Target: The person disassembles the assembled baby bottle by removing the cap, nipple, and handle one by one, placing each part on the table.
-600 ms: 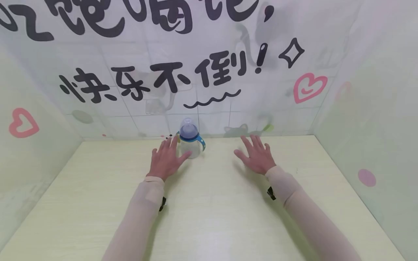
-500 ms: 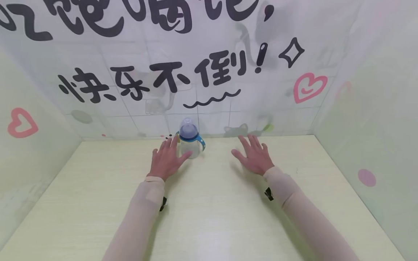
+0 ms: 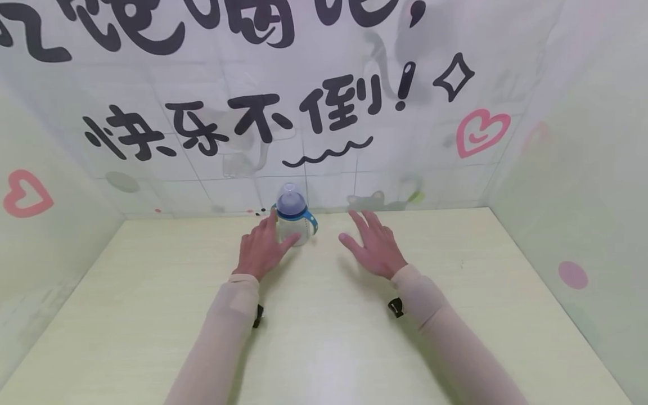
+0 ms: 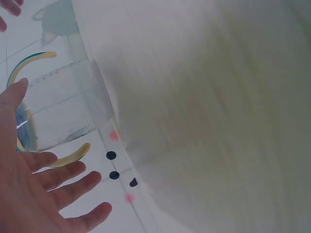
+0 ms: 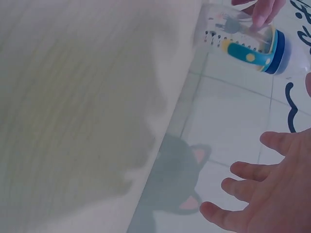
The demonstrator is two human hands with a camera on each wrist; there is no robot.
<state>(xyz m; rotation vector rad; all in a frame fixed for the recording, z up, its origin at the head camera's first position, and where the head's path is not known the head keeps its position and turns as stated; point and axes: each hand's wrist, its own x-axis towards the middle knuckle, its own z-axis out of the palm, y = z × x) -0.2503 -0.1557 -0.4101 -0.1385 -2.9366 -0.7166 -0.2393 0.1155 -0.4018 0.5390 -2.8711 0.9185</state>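
A clear baby bottle [image 3: 292, 205] with a blue collar, a domed cap and two side handles stands upright at the back of the table. My left hand [image 3: 260, 250] is at its left side, thumb across the front and fingers by the left handle. In the left wrist view these fingers [image 4: 73, 187] are spread and extended around the bottle's body [image 4: 65, 109]. To the right of the bottle, apart from it, my right hand [image 3: 376, 248] hovers over the table with fingers spread. The blue spotted handle [image 5: 248, 56] shows in the right wrist view, facing that hand.
The pale wood-grain table [image 3: 324, 332] ends at a back wall [image 3: 329, 191] close behind the bottle. That wall bears large black lettering and a pink heart [image 3: 482, 133]. Side walls [image 3: 572, 185] rise along the left and right edges.
My right hand has moved left, closer to the bottle. The left hand has shifted slightly, its fingers drawn in a little at the handle. The bottle stays in place.
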